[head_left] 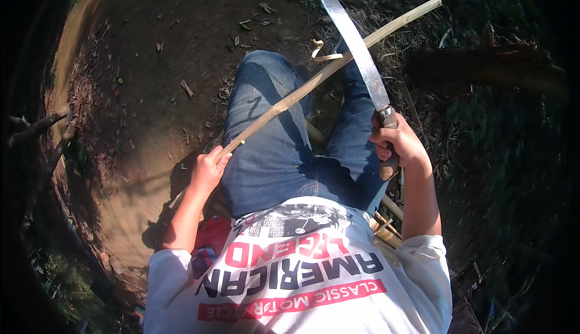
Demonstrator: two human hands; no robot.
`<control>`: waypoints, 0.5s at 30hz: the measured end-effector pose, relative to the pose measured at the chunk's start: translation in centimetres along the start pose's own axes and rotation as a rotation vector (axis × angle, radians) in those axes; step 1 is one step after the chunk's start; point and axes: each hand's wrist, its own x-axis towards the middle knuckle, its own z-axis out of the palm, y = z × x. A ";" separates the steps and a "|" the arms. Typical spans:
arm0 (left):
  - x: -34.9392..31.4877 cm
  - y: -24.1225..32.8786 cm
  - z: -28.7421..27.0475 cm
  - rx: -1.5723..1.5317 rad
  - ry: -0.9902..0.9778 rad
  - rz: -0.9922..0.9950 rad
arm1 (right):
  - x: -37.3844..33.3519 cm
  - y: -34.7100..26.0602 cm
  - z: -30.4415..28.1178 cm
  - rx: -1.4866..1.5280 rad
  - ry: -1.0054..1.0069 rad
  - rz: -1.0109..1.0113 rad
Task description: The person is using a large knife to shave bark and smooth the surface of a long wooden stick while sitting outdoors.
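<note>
A long pale stick (281,105) slants across my lap, its far end up to the right. My left hand (209,168) is closed round the stick's near end, beside my left thigh. In my right hand (399,142) is the brown wooden handle of a machete (356,42), gripped above my right thigh. The machete's broad, slightly curved blade points away and a little left. It crosses over the stick; whether the edge touches the wood I cannot tell. A curled wood shaving (324,55) hangs at the stick's upper side, just left of the blade.
My legs in blue jeans (260,101) lie under the stick. A thick dark log (489,68) is at the far right. Cut pale poles (386,232) lie by my right hip, and a red cloth-like thing (212,237) by my left. Dry leaves and scraps litter the dirt ground (175,50).
</note>
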 end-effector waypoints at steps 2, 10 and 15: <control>0.2 0.5 0.0 -0.030 -0.006 -0.004 | 0.2 -0.4 0.4 -0.061 0.192 -0.127; -0.1 0.6 -0.8 0.029 0.024 0.027 | 1.6 3.5 2.2 -0.482 0.207 -0.174; -0.3 0.5 -0.1 0.040 0.007 -0.010 | 0.9 1.2 0.2 -0.033 -0.041 0.020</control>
